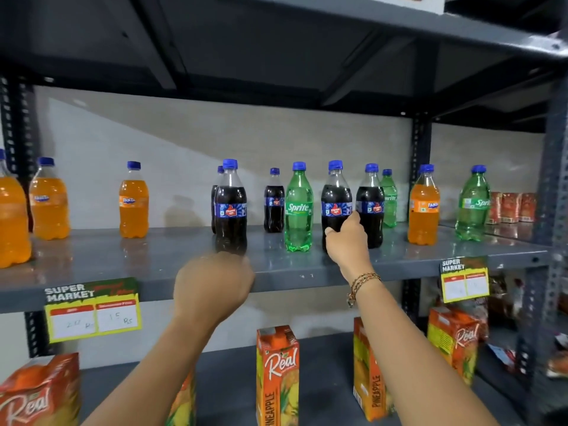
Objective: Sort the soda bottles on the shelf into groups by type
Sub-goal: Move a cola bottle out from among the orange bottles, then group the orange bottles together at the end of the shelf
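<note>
On the grey shelf (153, 259) stand orange Fanta bottles (134, 204) at the left, dark cola bottles (231, 207) in the middle, and green Sprite bottles (298, 210) among them. One more Fanta (423, 207) and a Sprite (473, 204) stand at the right. My right hand (347, 241) wraps the lower part of a cola bottle (336, 201) right of the front Sprite. My left hand (215, 284) hovers blurred at the shelf's front edge, just below the front cola bottle, fingers curled and holding nothing.
Orange Real juice cartons (277, 376) stand on the shelf below. Price tags (92, 309) hang from the shelf's front edge. Small red packs (511, 207) sit at the far right. A dark shelf board (276, 41) hangs overhead, and a steel upright (553, 179) bounds the right side.
</note>
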`<state>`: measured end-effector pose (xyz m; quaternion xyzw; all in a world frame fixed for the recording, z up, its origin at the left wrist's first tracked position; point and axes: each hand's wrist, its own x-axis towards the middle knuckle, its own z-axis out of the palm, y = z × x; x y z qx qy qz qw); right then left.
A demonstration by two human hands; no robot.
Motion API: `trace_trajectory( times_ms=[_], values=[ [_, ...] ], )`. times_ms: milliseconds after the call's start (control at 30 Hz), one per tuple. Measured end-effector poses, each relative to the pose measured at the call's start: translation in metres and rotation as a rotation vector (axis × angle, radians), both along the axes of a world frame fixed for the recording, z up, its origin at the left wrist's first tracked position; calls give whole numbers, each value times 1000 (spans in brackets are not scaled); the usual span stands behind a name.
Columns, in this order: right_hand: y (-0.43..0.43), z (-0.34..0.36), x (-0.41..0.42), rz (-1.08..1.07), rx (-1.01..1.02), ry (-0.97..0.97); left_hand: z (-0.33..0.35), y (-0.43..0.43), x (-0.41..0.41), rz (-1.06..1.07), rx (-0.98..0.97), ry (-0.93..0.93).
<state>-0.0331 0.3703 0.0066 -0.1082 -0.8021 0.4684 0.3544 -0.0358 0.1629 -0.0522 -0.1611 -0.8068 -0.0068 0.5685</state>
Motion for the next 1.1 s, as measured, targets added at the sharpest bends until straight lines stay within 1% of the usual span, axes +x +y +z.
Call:
trace_trajectory(
  times_ms=[200,300,367,433,500,567,633,733,833,933,1100],
  values=[
    [9,2,3,59,-24,-59,-1,10,3,20,13,-50],
    [10,1,6,50,-65,-22,0,12,6,30,37,-60],
    [11,-1,9,-26,-85,24,1,17,7,47,50,-60],
    [18,-2,12,-156,-81,91,1,28,9,52,39,-55],
    [32,-2,13,-284,-69,170,-1,37,9,45,18,-55],
    [54,0,11,-379,-54,203,-2,43,8,28,19,-70],
    [81,5,6,-443,-14,183,-2,45,7,21,34,-83],
    [118,12,-4,-480,20,85,-2,46,8,33,47,-95],
    [143,11,-16,-428,-5,-35,-1,49,9,44,52,-89],
    [153,9,-25,-334,-53,-101,0,50,10,57,67,-88],
    [161,11,-33,-386,-78,-125,-2,50,7,65,89,-56]
  ],
)
